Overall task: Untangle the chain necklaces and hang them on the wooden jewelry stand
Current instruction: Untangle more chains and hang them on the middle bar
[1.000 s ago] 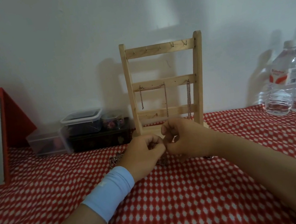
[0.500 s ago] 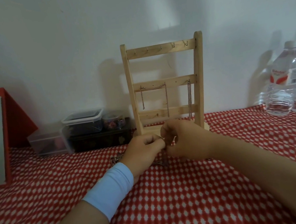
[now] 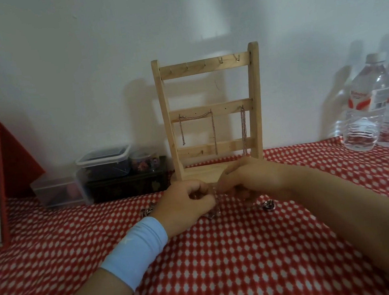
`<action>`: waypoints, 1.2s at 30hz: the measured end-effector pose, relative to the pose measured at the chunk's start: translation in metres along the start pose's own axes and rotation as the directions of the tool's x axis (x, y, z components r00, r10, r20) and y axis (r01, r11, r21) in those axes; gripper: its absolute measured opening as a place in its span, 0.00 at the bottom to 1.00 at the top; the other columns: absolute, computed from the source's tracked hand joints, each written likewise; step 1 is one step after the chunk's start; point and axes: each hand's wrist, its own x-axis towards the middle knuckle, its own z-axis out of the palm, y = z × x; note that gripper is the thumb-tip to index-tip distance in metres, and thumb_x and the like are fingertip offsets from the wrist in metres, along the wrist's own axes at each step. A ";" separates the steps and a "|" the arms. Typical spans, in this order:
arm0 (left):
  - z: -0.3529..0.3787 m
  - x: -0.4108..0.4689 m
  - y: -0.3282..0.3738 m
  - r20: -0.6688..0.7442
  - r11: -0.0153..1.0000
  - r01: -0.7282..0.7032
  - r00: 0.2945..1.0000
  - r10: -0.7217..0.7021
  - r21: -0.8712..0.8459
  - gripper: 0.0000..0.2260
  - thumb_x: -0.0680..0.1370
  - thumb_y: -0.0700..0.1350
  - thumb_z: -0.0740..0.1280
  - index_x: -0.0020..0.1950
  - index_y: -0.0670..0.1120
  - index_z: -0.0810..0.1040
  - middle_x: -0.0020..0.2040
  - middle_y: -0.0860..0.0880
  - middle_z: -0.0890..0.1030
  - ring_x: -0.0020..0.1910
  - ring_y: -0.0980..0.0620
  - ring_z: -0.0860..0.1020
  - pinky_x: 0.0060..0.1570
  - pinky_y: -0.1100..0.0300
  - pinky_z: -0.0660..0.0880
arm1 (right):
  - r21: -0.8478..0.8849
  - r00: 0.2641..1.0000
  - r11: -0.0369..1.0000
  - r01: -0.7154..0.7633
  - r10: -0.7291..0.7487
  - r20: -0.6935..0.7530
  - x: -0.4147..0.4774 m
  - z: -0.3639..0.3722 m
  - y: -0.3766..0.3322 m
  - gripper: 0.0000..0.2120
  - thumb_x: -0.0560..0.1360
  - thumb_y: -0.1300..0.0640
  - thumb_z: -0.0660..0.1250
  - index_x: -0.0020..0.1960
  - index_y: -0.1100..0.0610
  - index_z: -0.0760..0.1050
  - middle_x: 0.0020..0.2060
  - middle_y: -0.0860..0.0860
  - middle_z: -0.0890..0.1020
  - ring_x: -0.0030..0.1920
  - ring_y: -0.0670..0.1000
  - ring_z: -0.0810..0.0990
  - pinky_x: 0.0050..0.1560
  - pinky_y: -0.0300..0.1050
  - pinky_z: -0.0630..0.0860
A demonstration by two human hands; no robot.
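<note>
Both hands meet low over the checked tablecloth (image 3: 231, 256), just in front of the wooden jewelry stand (image 3: 212, 107). Left hand (image 3: 186, 206), blue wristband (image 3: 135, 248) behind it, has its fingers curled in and pinches the tangled chain (image 3: 211, 214). Right hand (image 3: 249, 180) is curled the same way and pinches the same tangle from the other side; the exact links under the fingertips are hidden. The tangle is on the cloth under and between the hands, with loose bits spilling out by the left wrist and by the right forearm, where a small charm (image 3: 267, 204) lies.

Key relation: the short run between the two pinches lies left-right, parallel to the stand's rails. The stand is straight beyond the grip and above it, and the top-rail hooks (image 3: 203, 64) look free. Right hand is nearer the stand base, so it is likely the one to lift an end up. Two hung chains (image 3: 243, 129) are on the middle rail.

Versus the earlier frames: hands stay in the same spot, with only small finger shifts and a slight dip back toward the cloth; hung chains unchanged, nothing new on the stand
</note>
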 end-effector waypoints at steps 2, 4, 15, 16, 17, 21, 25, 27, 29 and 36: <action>0.000 0.001 0.000 0.001 0.999 -0.015 1.000 0.015 0.028 0.08 0.75 0.45 0.69 0.37 0.55 0.82 0.36 0.55 0.83 0.40 0.55 0.80 0.45 0.61 0.77 | 0.066 0.988 0.996 -0.066 0.056 0.145 0.001 -0.002 0.004 0.12 0.80 0.56 0.65 0.37 0.55 0.73 0.30 0.48 0.72 0.31 0.48 0.68 0.35 0.43 0.68; 0.000 0.002 0.003 -0.079 0.998 -0.037 0.996 0.041 0.052 0.08 0.75 0.44 0.69 0.37 0.55 0.82 0.37 0.55 0.83 0.41 0.54 0.80 0.45 0.61 0.77 | 0.098 0.969 0.992 -0.083 0.057 0.239 0.003 0.000 0.007 0.11 0.80 0.54 0.62 0.40 0.54 0.70 0.33 0.48 0.70 0.32 0.47 0.67 0.36 0.42 0.67; 0.005 0.006 0.010 0.093 0.834 0.283 0.958 -0.272 -0.473 0.13 0.71 0.50 0.67 0.27 0.51 0.79 0.30 0.51 0.77 0.35 0.52 0.75 0.48 0.52 0.70 | -0.031 0.982 0.984 0.178 -0.179 -0.065 -0.001 -0.009 0.000 0.11 0.78 0.58 0.69 0.42 0.66 0.79 0.26 0.46 0.72 0.28 0.45 0.68 0.31 0.39 0.68; 0.003 0.006 0.010 0.119 0.838 0.282 0.959 -0.257 -0.467 0.11 0.70 0.50 0.66 0.27 0.50 0.78 0.30 0.51 0.76 0.35 0.52 0.74 0.47 0.53 0.70 | 0.088 0.984 0.980 0.177 -0.173 -0.042 -0.001 -0.008 0.000 0.11 0.79 0.59 0.68 0.41 0.64 0.77 0.28 0.47 0.70 0.28 0.46 0.66 0.30 0.39 0.66; 0.000 0.001 0.012 0.144 0.847 0.284 0.959 -0.245 -0.450 0.10 0.70 0.50 0.66 0.29 0.49 0.77 0.32 0.50 0.76 0.36 0.52 0.74 0.47 0.53 0.70 | 0.204 0.988 0.966 0.156 -0.156 -0.018 0.000 -0.009 0.000 0.10 0.80 0.60 0.66 0.40 0.60 0.76 0.29 0.48 0.69 0.28 0.46 0.64 0.31 0.40 0.63; -0.009 0.000 -0.004 0.223 0.927 0.297 0.943 -0.247 -0.229 0.13 0.79 0.43 0.63 0.35 0.44 0.77 0.40 0.44 0.80 0.34 0.53 0.78 0.38 0.63 0.72 | 0.568 0.998 0.823 0.018 -0.050 0.040 0.003 -0.016 0.003 0.12 0.80 0.58 0.57 0.38 0.54 0.71 0.31 0.48 0.65 0.30 0.47 0.61 0.32 0.42 0.58; -0.012 0.011 -0.019 0.106 0.785 0.274 0.960 -0.259 -0.556 0.16 0.76 0.43 0.61 0.28 0.48 0.76 0.30 0.50 0.75 0.29 0.55 0.72 0.34 0.63 0.70 | 0.393 0.995 0.918 0.043 -0.075 0.066 0.002 -0.018 0.008 0.13 0.77 0.56 0.55 0.34 0.52 0.67 0.32 0.48 0.69 0.33 0.50 0.65 0.36 0.45 0.64; -0.012 0.011 -0.012 0.094 0.736 0.249 0.965 -0.246 -0.629 0.12 0.77 0.46 0.64 0.34 0.46 0.80 0.35 0.49 0.79 0.37 0.52 0.77 0.44 0.59 0.73 | 0.408 0.992 0.906 0.111 -0.129 0.017 0.002 -0.013 0.007 0.15 0.79 0.57 0.57 0.34 0.54 0.69 0.36 0.51 0.77 0.39 0.52 0.72 0.45 0.50 0.70; -0.008 0.008 -0.013 0.094 0.744 0.224 0.972 -0.214 -0.630 0.11 0.79 0.46 0.65 0.45 0.41 0.83 0.44 0.45 0.84 0.45 0.49 0.82 0.52 0.56 0.75 | 0.543 0.985 0.827 0.142 -0.175 0.008 0.002 -0.010 0.007 0.17 0.80 0.57 0.59 0.33 0.56 0.73 0.41 0.56 0.82 0.45 0.56 0.79 0.54 0.54 0.74; 0.000 0.010 -0.014 -0.069 0.803 0.156 0.969 -0.238 -0.576 0.09 0.81 0.48 0.63 0.53 0.45 0.81 0.42 0.47 0.85 0.44 0.50 0.83 0.45 0.59 0.78 | 0.702 0.994 0.710 0.048 -0.102 0.035 0.001 -0.005 0.004 0.10 0.83 0.58 0.62 0.48 0.59 0.80 0.30 0.51 0.73 0.33 0.50 0.77 0.42 0.48 0.82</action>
